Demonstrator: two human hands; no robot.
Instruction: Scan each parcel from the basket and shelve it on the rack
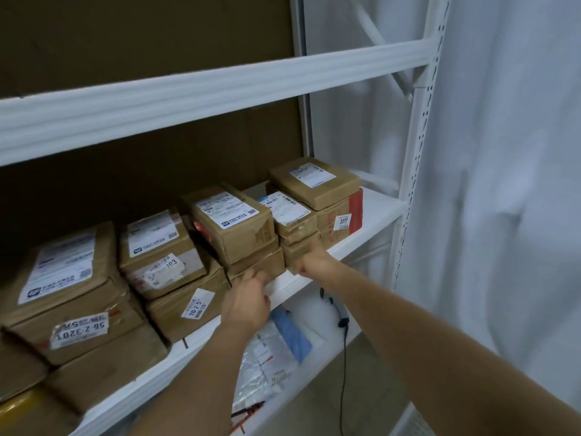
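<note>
Several brown cardboard parcels with white labels are stacked on the middle shelf of a white metal rack (371,221). My left hand (246,302) touches the front of a low parcel (261,267) under a labelled box (234,223). My right hand (314,262) is curled against the front of the bottom parcel (298,250) in the stack to the right, which carries a parcel tagged 3011 (341,223). The basket is out of view.
A black handheld scanner (342,320) hangs by its cable below the shelf edge. Plastic mailers (273,350) lie on the lower shelf. White curtain (503,184) hangs right of the rack. The shelf's right end beside the stacks is bare.
</note>
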